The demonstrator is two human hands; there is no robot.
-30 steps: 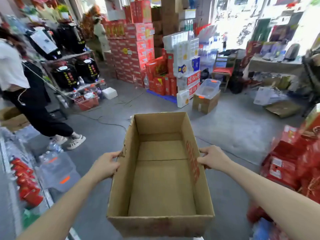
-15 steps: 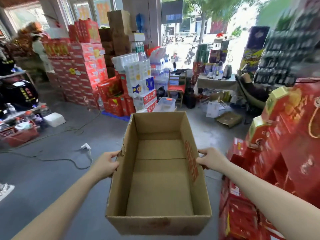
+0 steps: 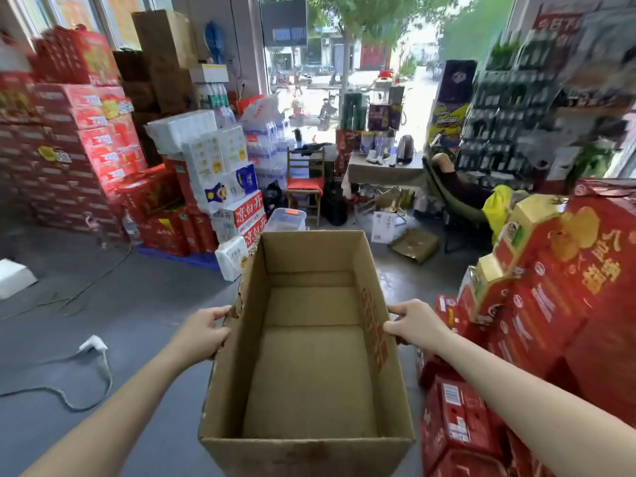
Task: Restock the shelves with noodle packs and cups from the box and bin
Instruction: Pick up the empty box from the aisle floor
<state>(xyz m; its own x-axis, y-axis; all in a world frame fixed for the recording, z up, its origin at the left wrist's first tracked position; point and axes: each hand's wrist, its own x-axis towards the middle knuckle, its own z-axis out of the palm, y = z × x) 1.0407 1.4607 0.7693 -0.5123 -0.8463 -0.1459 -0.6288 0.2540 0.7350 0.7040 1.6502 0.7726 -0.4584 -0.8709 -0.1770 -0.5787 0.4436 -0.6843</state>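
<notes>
Two bare arms come in from the near edge, and both are cut off there, so only the forearms and the hands show. The near wall of the cardboard box (image 3: 309, 356) is also partly cut by the lower edge. The left hand (image 3: 203, 333) has its grip closed on the left wall of the box: the fingers curl over the torn rim. The right hand (image 3: 418, 321) grips the right wall in the same way, the fingers bent over the rim beside the red print. The box is between the two hands, above the floor (image 3: 120, 304), open on top, and only its brown bottom shows inside. Farther off, a clear plastic bin (image 3: 285, 219) stands just behind the far wall, half hidden by it. The red cartons (image 3: 550, 304) at right and the stacks at far left are blurred.
</notes>
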